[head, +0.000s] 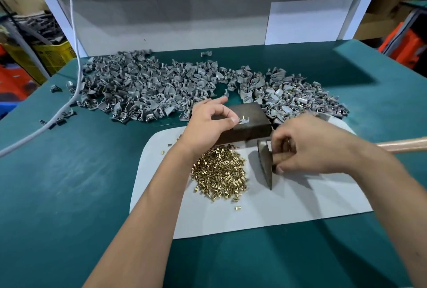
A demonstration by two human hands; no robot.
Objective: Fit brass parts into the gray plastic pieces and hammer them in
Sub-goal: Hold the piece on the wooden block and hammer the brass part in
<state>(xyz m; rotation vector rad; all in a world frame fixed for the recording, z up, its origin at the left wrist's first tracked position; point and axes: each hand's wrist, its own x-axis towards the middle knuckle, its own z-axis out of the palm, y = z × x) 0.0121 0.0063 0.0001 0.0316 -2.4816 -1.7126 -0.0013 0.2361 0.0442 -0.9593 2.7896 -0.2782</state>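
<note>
My left hand (209, 121) pinches a small gray plastic piece (243, 121) on top of a dark metal block (249, 126). My right hand (307, 146) grips a hammer just behind its dark head (265, 165); the head's edge rests on a white sheet (288, 204), and the wooden handle (404, 144) runs off to the right. A heap of brass parts (219, 172) lies on the sheet between my arms. A big spread of gray plastic pieces (147, 86) covers the table behind the block.
The table has a green mat (69, 172). A gray cable (76, 84) hangs down and crosses its left side. A few stray gray pieces (55, 89) lie near the left edge. A gray back panel (173, 15) closes the far side.
</note>
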